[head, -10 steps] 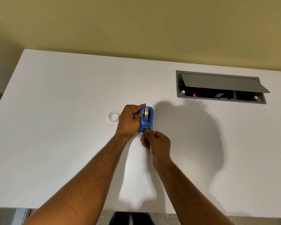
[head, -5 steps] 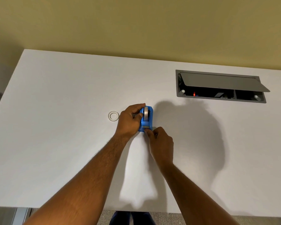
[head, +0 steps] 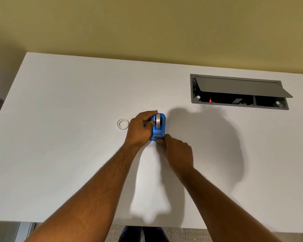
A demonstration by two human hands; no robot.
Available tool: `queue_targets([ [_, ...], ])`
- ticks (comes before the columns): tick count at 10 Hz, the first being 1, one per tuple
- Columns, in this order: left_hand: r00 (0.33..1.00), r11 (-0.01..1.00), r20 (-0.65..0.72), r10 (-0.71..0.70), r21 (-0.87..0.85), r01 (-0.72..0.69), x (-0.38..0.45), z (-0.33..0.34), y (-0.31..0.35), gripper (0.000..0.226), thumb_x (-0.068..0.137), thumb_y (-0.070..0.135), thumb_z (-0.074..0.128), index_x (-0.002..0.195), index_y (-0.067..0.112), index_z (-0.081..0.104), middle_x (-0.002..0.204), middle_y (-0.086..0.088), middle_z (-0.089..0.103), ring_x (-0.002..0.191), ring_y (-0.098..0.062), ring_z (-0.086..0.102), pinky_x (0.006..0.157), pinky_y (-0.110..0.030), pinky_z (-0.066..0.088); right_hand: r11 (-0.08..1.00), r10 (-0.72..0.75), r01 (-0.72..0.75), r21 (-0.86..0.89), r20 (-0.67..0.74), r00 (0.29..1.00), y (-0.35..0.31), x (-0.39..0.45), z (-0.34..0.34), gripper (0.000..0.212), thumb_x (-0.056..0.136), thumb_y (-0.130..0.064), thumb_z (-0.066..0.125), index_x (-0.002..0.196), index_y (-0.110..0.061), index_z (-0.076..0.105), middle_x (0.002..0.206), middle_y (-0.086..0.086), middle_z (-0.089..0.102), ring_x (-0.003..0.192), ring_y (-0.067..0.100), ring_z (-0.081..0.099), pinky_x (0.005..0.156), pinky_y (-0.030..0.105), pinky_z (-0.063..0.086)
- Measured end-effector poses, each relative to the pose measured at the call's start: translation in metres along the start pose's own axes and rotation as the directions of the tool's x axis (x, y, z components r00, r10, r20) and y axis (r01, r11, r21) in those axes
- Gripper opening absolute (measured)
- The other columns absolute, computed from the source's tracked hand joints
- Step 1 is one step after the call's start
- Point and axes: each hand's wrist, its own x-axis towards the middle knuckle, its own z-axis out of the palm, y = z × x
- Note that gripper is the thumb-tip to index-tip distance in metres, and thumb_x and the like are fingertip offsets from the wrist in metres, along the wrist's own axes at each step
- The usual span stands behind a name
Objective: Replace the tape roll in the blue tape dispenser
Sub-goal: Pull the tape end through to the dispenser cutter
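A blue tape dispenser [head: 162, 127] stands on the white desk [head: 68, 154] near its middle, with a tape roll [head: 158, 121] seated in it. My left hand [head: 140, 130] grips the dispenser's left side, thumb near the roll. My right hand [head: 177, 152] touches the dispenser's near end just below the metal cutter, fingertips pinched together there; whether tape is between them is too small to tell. A small, nearly empty tape ring [head: 123, 124] lies flat on the desk, to the left of my left hand.
An open grey cable hatch [head: 240, 92] is sunk into the desk at the back right, its lid tilted up. The desk's near edge runs along the bottom of the view, with carpet below. A yellow wall stands behind.
My right hand has slid a little to the right and forward along the dispenser's near end. The left hand and the dispenser have stayed put.
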Motion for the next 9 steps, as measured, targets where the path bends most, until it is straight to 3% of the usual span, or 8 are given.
queue_targets([
  [2,1.0,1.0,0.008,0.002,0.018,-0.002,0.0,-0.001,0.0,0.04,0.095,0.002,0.056,0.131,0.018,0.065,0.133,-0.001,0.064,0.119,-0.016,0.062,0.102,-0.033,0.053,1.0,-0.014,0.014,-0.01,0.028,1.0,0.003,0.004,-0.001,0.036,0.099,-0.054,0.042,0.079,-0.025,0.05,0.052,-0.011,0.043,0.038,0.01,0.034,0.041,0.021,0.024],
  [3,1.0,1.0,0.004,0.006,0.018,-0.006,0.0,-0.001,0.0,0.04,0.095,0.003,0.056,0.131,0.018,0.065,0.133,0.0,0.064,0.118,-0.015,0.062,0.101,-0.031,0.053,0.999,0.006,-0.007,0.034,0.056,0.998,0.002,0.006,-0.002,0.035,0.098,-0.054,0.043,0.082,-0.025,0.056,0.056,-0.01,0.051,0.042,0.011,0.043,0.044,0.022,0.034],
  [4,1.0,1.0,0.007,0.018,0.022,-0.018,0.0,0.0,-0.001,0.04,0.095,0.004,0.056,0.13,0.02,0.065,0.131,0.002,0.065,0.114,-0.011,0.063,0.094,-0.02,0.053,0.988,0.06,-0.075,0.138,0.111,0.992,0.003,0.012,-0.008,0.029,0.093,-0.056,0.05,0.078,-0.031,0.053,0.054,-0.013,0.05,0.046,0.01,0.049,0.046,0.021,0.032],
  [5,0.999,0.999,0.001,0.032,0.041,-0.032,0.0,0.0,-0.002,0.039,0.096,0.005,0.055,0.13,0.022,0.065,0.129,0.002,0.066,0.111,-0.009,0.063,0.087,-0.011,0.051,0.971,0.128,-0.152,0.187,0.134,0.983,0.005,0.015,-0.014,0.035,0.083,-0.059,0.059,0.07,-0.033,0.039,0.053,-0.013,0.045,0.045,0.007,0.045,0.044,0.021,0.026],
  [6,0.999,0.997,0.001,0.051,0.062,-0.051,0.0,0.001,-0.002,0.038,0.097,0.006,0.055,0.131,0.022,0.064,0.129,0.003,0.065,0.111,-0.009,0.063,0.093,-0.02,0.054,0.977,0.128,-0.134,0.163,0.049,0.991,0.012,0.012,-0.014,0.043,0.078,-0.061,0.066,0.072,-0.031,0.035,0.062,-0.013,0.043,0.049,0.007,0.04,0.046,0.021,0.025],
  [7,0.998,0.995,0.005,0.06,0.077,-0.06,-0.003,0.002,-0.004,0.041,0.097,0.009,0.055,0.136,0.021,0.059,0.133,0.003,0.063,0.116,-0.012,0.062,0.101,-0.031,0.052,0.993,0.029,-0.017,0.113,-0.103,0.994,0.02,0.007,-0.01,0.047,0.074,-0.057,0.073,0.095,-0.021,0.051,0.088,-0.004,0.053,0.074,0.015,0.051,0.061,0.025,0.042],
  [8,0.993,0.982,-0.016,0.113,0.154,-0.11,-0.007,0.001,-0.012,0.044,0.099,0.013,0.053,0.142,0.02,0.053,0.141,0.006,0.057,0.126,-0.008,0.054,0.107,-0.024,0.042,0.996,-0.007,0.018,0.082,-0.13,0.991,0.022,0.006,-0.01,0.063,0.075,-0.059,0.072,0.118,-0.018,0.053,0.117,0.004,0.057,0.103,0.022,0.054,0.082,0.034,0.048],
  [9,0.956,0.906,-0.073,0.285,0.347,-0.243,-0.021,-0.002,-0.017,0.037,0.094,0.007,0.046,0.125,0.022,0.06,0.115,0.023,0.059,0.107,-0.004,0.054,0.092,-0.01,0.032,0.99,-0.025,0.036,0.139,-0.079,0.997,0.023,0.007,-0.011,0.07,0.081,-0.054,0.069,0.136,-0.018,0.045,0.143,0.005,0.049,0.13,0.023,0.044,0.105,0.037,0.039],
])
